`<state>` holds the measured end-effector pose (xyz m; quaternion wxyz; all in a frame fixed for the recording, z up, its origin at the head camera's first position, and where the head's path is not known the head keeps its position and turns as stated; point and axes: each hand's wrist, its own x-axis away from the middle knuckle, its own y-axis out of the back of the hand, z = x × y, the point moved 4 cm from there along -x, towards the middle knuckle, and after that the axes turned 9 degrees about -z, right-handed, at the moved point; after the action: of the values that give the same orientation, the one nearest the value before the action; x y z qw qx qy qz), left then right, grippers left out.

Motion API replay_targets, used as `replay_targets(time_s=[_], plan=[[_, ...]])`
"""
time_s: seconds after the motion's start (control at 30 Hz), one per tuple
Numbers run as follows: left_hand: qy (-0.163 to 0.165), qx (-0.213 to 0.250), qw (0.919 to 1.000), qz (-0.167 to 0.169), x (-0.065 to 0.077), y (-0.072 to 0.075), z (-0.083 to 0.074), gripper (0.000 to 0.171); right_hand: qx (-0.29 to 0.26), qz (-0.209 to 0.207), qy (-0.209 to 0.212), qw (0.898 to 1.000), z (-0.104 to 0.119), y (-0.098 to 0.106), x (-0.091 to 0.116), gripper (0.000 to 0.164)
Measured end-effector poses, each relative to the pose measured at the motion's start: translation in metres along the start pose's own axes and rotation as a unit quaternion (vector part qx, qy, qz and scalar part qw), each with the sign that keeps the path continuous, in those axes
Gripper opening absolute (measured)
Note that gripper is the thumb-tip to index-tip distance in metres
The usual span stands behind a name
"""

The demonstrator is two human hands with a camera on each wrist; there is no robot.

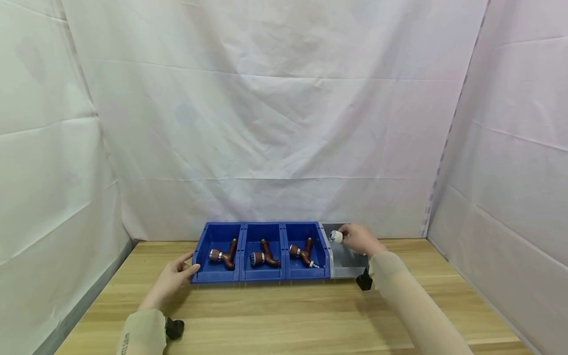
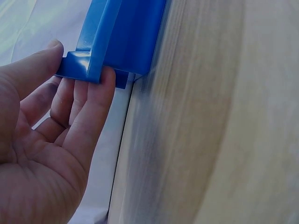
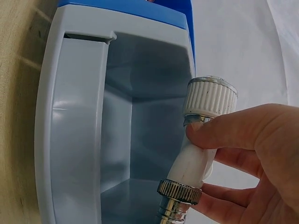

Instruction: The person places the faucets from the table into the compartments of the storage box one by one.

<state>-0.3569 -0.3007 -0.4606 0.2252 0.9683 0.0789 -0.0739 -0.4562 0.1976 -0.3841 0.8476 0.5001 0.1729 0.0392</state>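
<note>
My right hand [image 1: 360,239] pinches a white tap [image 1: 336,236] over the grey bin [image 1: 348,272]. In the right wrist view the tap's ribbed knob [image 3: 211,97] points up, and a chrome threaded end [image 3: 174,207] points down. Part of its body is hidden by the fingers. My left hand [image 1: 174,273] grips the front left corner of the leftmost blue bin [image 1: 215,276], thumb on one side and fingers underneath in the left wrist view. Three blue bins each hold a brown tap: left [image 1: 228,256], middle [image 1: 265,255] and right [image 1: 303,252].
The bins stand in a joined row on a wooden table [image 1: 266,315], the grey one at the right end. White cloth [image 1: 275,123] hangs behind and at both sides. A black wrist camera [image 1: 365,280] sits under the right sleeve.
</note>
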Motion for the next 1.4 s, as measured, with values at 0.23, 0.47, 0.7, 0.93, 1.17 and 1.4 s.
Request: replay_targets(time_s=[0.23, 0.47, 0.7, 0.93, 1.17, 1.4], plan=[[0.0, 0.001, 1.0, -0.006, -0.001, 0.001, 0.002, 0.063, 0.0, 0.001, 0.0, 1.0, -0.001, -0.004, -0.001, 0.023], [0.007, -0.011, 0.9999, 0.0, 0.001, -0.001, 0.003, 0.062, -0.002, -0.002, -0.006, 1.0, -0.008, -0.01, 0.001, 0.021], [0.015, -0.018, 0.9997, -0.005, 0.001, -0.003, 0.003, 0.064, -0.011, 0.003, -0.02, 1.0, -0.01, -0.013, 0.002, 0.025], [0.018, -0.022, 0.9996, -0.006, 0.001, -0.002, 0.001, 0.064, -0.008, 0.005, -0.011, 1.0, -0.007, -0.01, 0.001, 0.025], [0.013, -0.011, 0.9998, -0.005, 0.0, -0.001, 0.001, 0.063, -0.011, 0.012, -0.019, 1.0, -0.003, -0.009, 0.003, 0.026], [0.004, -0.015, 0.9999, -0.004, 0.001, -0.001, 0.0, 0.064, 0.006, 0.008, -0.01, 1.0, -0.003, -0.008, 0.003, 0.022]])
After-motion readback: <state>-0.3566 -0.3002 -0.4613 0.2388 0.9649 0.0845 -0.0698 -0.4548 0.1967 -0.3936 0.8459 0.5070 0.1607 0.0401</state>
